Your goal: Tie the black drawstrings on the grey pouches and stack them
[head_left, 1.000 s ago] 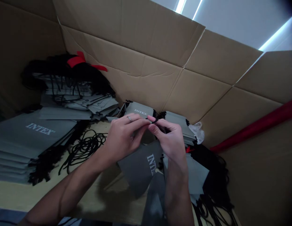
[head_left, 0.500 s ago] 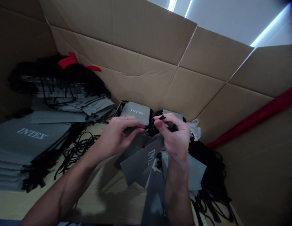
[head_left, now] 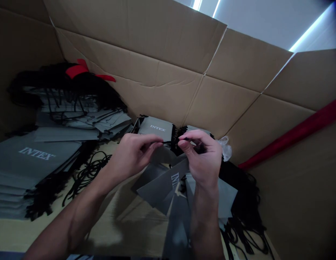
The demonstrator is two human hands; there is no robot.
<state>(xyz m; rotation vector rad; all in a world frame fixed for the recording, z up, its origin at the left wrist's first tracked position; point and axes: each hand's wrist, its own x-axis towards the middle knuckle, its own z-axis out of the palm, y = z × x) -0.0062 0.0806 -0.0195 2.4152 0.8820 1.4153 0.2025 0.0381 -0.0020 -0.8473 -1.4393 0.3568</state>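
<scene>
My left hand (head_left: 139, 150) pinches a thin black cord (head_left: 168, 142) between thumb and forefinger. Just to its right, my right hand (head_left: 203, 153) is closed on the same cord, its thumb and forefinger pressed together at the other end of a short stretch. A grey bag with white lettering (head_left: 159, 186) hangs below the hands, partly covered by my right hand. How the cord joins the bag is hidden. Beneath my right wrist lie more grey bags (head_left: 224, 196).
Stacked grey bags (head_left: 38, 155) with black cord ends fill the left side. A black cord bundle with a red tie (head_left: 78, 70) tops the rear pile. Loose black cords (head_left: 89, 169) lie beside it. Further stacks (head_left: 157, 124) stand against the cardboard wall (head_left: 157, 72); black cords (head_left: 240, 195) heap at right.
The hands have shifted slightly, and the stretch of cord between them is now straight and level. The hanging bag has swung a little to the left.
</scene>
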